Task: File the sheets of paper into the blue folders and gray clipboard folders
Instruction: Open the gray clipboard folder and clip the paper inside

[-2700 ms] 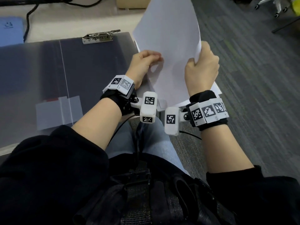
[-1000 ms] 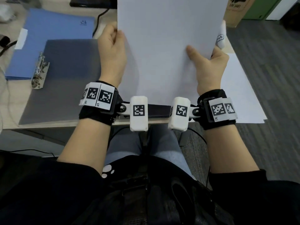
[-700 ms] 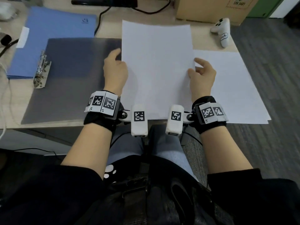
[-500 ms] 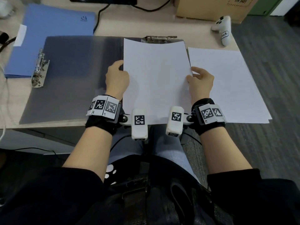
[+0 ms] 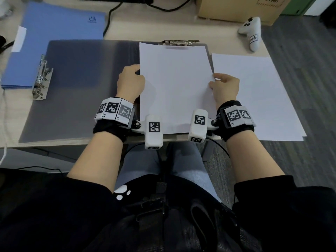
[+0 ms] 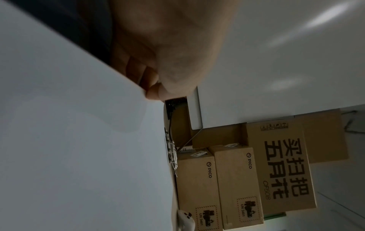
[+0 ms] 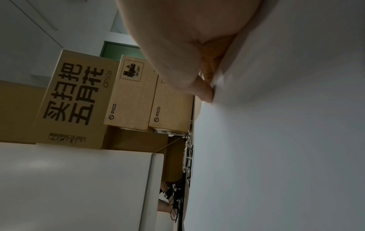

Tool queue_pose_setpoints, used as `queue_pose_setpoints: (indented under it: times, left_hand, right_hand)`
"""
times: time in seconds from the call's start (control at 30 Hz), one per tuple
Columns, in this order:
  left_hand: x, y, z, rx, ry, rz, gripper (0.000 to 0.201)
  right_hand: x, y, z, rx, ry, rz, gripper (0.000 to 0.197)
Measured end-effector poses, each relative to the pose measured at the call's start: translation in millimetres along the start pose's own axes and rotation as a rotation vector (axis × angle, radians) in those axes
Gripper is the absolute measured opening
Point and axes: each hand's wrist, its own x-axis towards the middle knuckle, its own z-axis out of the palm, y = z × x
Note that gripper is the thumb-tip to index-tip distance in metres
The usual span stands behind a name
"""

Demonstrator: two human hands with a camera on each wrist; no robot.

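A white sheet of paper (image 5: 174,84) lies on the right half of the open gray clipboard folder (image 5: 81,84). Its top edge reaches the metal clip (image 5: 179,42). My left hand (image 5: 131,80) pinches the sheet's left edge, fingers curled. My right hand (image 5: 224,84) pinches the right edge between thumb and fingers. The left wrist view has my left hand's fingertips (image 6: 156,92) on the edge of the sheet (image 6: 79,140). The right wrist view has my right hand's fingertips (image 7: 207,92) on the sheet (image 7: 276,140). A blue folder (image 5: 54,37) lies at the back left.
A stack of white paper (image 5: 254,91) lies right of the clipboard and overhangs the desk edge. A metal ring mechanism (image 5: 41,78) sits at the clipboard's left. A white controller (image 5: 251,32), a cardboard box (image 5: 236,8) and a black cable (image 5: 116,8) are at the back.
The sheet went from being held up in front of me down flat onto the clipboard's right half, and then slid up toward the clip. Both hands stayed at its side edges.
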Motion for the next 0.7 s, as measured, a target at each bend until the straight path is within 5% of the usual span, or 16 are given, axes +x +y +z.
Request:
queue_pose_setpoints:
  times: [0.27,0.7]
  left_hand:
    - [4.0,9.5,-8.2,0.194,-0.069,-0.005,0.007]
    - [6.2,12.3,-6.1,0.433,0.003,0.030,0.031]
  right_hand:
    - [5.9,0.9,-2.5,-0.093,0.010,-0.043,0.031]
    - [2.7,0.2,-2.1,-0.248,-0.042,-0.094,0.037]
